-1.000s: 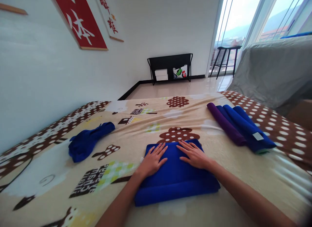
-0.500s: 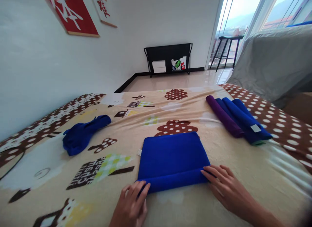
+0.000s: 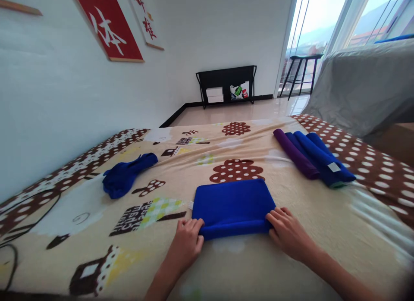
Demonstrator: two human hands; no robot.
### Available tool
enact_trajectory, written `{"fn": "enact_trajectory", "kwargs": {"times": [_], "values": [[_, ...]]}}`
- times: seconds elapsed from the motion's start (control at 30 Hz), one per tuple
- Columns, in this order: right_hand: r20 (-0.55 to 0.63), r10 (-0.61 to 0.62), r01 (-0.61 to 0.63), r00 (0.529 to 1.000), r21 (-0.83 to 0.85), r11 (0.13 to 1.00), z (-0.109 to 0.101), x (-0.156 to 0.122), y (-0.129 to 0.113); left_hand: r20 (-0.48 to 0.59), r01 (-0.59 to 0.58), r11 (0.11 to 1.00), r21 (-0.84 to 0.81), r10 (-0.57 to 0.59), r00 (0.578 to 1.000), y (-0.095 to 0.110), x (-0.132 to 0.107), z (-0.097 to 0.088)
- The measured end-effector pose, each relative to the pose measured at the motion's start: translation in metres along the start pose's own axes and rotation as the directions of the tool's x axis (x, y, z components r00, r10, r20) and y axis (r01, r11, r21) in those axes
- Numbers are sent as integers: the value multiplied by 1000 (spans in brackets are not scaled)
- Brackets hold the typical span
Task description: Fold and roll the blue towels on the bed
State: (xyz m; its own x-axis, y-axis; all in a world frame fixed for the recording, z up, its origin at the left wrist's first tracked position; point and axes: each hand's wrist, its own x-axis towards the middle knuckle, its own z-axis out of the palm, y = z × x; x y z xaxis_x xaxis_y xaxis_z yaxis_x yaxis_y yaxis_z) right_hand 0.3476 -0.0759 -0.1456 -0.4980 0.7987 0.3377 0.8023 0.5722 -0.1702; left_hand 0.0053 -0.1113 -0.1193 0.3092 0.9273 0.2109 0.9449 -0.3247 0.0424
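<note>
A folded blue towel (image 3: pixel 233 204) lies flat on the patterned blanket (image 3: pixel 291 258) in front of me. Its near edge is rolled up into a thick fold. My left hand (image 3: pixel 186 242) grips the left end of that rolled edge, fingers curled over it. At the right end, my right hand (image 3: pixel 286 232) holds the same rolled edge. A crumpled blue towel (image 3: pixel 124 177) lies to the left. Three rolled towels, one purple (image 3: pixel 295 153) and two blue (image 3: pixel 321 158), lie side by side at the right.
A white wall with red and white banners (image 3: pixel 108 27) runs along the left of the bed. Beyond the bed are a black rack (image 3: pixel 226 83), a black stool (image 3: pixel 299 72) by the window, and a grey covered object (image 3: pixel 362 85) at right.
My hands left the towel's top, went to its near edge and now grip the rolled edge at both ends. The roll has advanced away from me, leaving less flat towel showing.
</note>
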Motion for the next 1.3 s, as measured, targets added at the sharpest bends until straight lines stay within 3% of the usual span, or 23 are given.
{"fn": "enact_trajectory", "kwargs": {"times": [0.13, 0.23, 0.3, 0.33, 0.47, 0.53, 0.63, 0.7, 0.9, 1.0, 1.07, 1.13, 1.2, 1.3], "values": [[-82, 40, -41, 996, -17, 999, 15, 11, -33, -98, 64, 996, 66, -58, 994, 42, 9, 22], [-62, -133, 138, 989, 79, 987, 25, 14, -51, -163, -143, 988, 53, 150, 975, 63, 9, 41], [-10, -211, 211, 977, 108, 971, 25, 8, -44, -173, -241, 968, 61, 249, 953, 53, 2, 48], [12, -204, 202, 979, 98, 975, 24, 3, -35, -168, -231, 970, 70, 240, 956, 41, -4, 48], [22, -44, 43, 999, 26, 999, 14, -9, -4, -153, -26, 996, 85, 39, 988, 0, -20, 36], [-8, 5, -4, 1000, 15, 1000, 14, -2, -13, -157, 11, 997, 78, 1, 988, 7, -13, 30], [-3, -52, 52, 999, 93, 994, 21, 19, -42, -104, -113, 993, 16, 114, 988, 40, 8, 26], [28, -88, 84, 996, 135, 987, 26, 27, -47, -44, -177, 983, -41, 175, 984, 47, 17, 28], [37, 86, -86, 996, -9, 996, 16, 11, 10, -72, 53, 998, 33, -50, 996, -11, 2, 31], [58, 39, -41, 998, 35, 999, 13, 22, -6, -68, 32, 999, 26, -30, 997, 6, 16, 27], [132, -34, 19, 991, 115, 993, 18, 40, -27, 22, -48, 998, -48, 49, 999, 30, 36, 25], [185, -55, 26, 981, 156, 987, 24, 54, -35, 123, -106, 987, -124, 121, 985, 41, 54, 24], [191, 17, -43, 981, 136, 990, 28, 59, -21, 166, -85, 987, -139, 108, 980, 30, 59, 24], [201, 144, -166, 969, 99, 981, 23, 49, 22, 161, 64, 993, -97, -48, 986, -11, 46, 24]]}}
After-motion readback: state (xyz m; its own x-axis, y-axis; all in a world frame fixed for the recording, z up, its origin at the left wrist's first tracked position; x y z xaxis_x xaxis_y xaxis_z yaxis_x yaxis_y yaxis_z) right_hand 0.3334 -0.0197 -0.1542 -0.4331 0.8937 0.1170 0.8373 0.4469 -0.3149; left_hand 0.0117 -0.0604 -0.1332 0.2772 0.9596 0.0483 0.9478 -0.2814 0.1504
